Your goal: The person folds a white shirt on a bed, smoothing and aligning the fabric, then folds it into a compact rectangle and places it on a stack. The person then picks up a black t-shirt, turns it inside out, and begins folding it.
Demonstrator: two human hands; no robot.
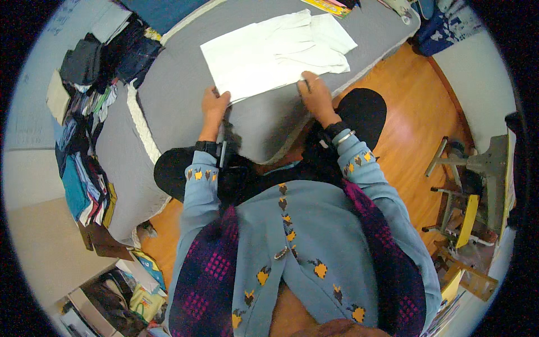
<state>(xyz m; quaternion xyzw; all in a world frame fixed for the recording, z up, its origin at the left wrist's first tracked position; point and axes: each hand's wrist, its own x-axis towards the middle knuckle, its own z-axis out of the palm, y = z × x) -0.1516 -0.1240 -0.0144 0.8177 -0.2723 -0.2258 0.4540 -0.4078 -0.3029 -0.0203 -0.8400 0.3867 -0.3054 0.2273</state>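
A white cloth garment [261, 54], folded lengthwise with some creases toward its right end, lies over the grey bed cover [181, 84] in front of me. My left hand [215, 105] grips its near left corner, thumb on top and fingers beneath. At the near edge, farther right, my right hand [315, 94] pinches the fabric between thumb and fingers. Dark bands circle both wrists, and a bangle sits on the right one.
Folded dark clothes [82, 61] and a long row of folded garments [84, 181] line the bed's left side. A colourful printed packet [330, 6] lies at the far edge. Metal-legged furniture [452, 162] stands right on the wooden floor [404, 126]. An open box [90, 311] holds items at lower left.
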